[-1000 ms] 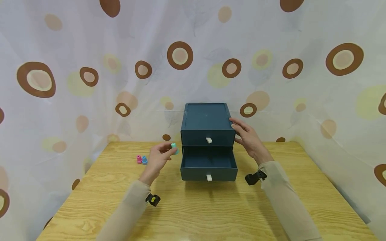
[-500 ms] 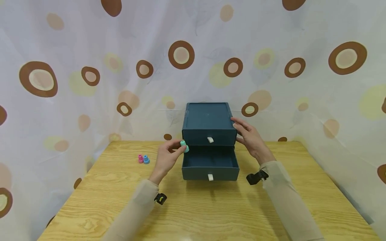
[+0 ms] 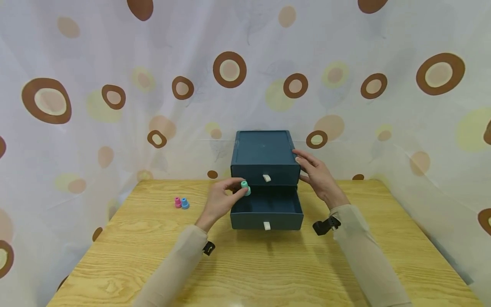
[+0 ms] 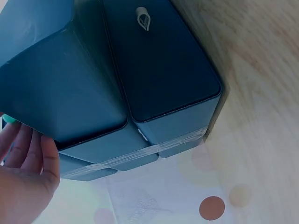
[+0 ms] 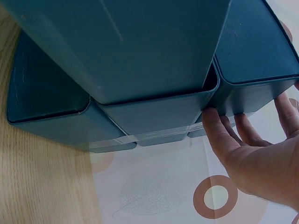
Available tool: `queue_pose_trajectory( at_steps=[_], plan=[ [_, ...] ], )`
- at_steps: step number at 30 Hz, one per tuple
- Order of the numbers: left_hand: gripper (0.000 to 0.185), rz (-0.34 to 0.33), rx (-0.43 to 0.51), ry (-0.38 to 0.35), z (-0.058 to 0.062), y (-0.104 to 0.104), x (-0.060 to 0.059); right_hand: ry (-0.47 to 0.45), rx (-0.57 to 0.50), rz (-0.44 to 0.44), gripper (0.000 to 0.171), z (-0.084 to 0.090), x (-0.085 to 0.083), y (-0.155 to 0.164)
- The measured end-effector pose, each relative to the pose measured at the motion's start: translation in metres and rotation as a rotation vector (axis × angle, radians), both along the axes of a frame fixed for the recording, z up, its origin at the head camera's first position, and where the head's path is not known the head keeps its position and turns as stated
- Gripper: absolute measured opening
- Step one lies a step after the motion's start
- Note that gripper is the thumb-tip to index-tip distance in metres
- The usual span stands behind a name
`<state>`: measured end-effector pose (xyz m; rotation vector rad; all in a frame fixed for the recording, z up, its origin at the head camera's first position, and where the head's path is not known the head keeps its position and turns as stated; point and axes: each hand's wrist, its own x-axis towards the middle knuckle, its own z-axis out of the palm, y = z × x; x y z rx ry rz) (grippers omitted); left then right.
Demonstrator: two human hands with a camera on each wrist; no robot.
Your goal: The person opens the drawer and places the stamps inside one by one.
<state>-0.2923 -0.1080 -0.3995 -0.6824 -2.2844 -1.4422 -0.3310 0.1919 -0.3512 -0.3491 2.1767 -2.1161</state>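
Observation:
My left hand (image 3: 220, 200) pinches a small mint-green piece (image 3: 245, 188), narrow at the top and flared at its base. It is held over the left part of an open drawer (image 3: 251, 221) in a dark blue cabinet (image 3: 262, 147). In the left wrist view, a bit of the green piece (image 4: 8, 118) shows past the fingers, beside the drawer's wall. My right hand (image 3: 318, 177) rests against the cabinet's upper right side, fingers spread and extended; in the right wrist view the fingertips (image 5: 211, 116) touch that side. The drawer's bare floor shows in part.
A pink piece (image 3: 178, 202) and a blue piece (image 3: 185, 203) of similar shape stand side by side on the wooden table (image 3: 126, 251), left of the cabinet. The closed top drawer (image 3: 249, 175) has a white pull tab (image 3: 267, 178). A patterned cloth (image 3: 153, 51) hangs behind.
My left hand has carried the mint-green piece rightward, from beside the cabinet to over the open drawer. The right hand has stayed against the cabinet.

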Motion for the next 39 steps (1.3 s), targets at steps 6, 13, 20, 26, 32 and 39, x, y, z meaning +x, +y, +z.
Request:
queue_pose_trajectory(
  at_steps=[6, 13, 20, 26, 32, 39],
  plan=[
    [0.024, -0.072, -0.11, -0.017, 0.003, 0.005, -0.004, -0.002, -0.008, 0.002, 0.055, -0.002, 0.0, 0.0],
    [0.028, -0.12, -0.282, -0.027, 0.007, 0.01, -0.006, -0.003, -0.01, 0.002, 0.055, -0.004, -0.001, -0.002],
    [0.027, -0.133, -0.45, -0.034, 0.013, 0.015, -0.009, 0.013, -0.01, -0.005, 0.055, -0.004, -0.001, -0.001],
    [0.029, -0.152, -0.555, -0.027, 0.016, 0.018, -0.013, 0.014, -0.015, 0.001, 0.055, -0.003, -0.001, 0.0],
    [0.029, -0.153, -0.574, -0.046, 0.016, 0.019, -0.013, 0.007, -0.018, 0.002, 0.055, -0.003, -0.002, 0.0],
    [0.036, -0.141, -0.548, -0.075, 0.015, 0.019, -0.012, 0.011, -0.019, 0.003, 0.054, -0.004, -0.002, 0.0]
  ],
)
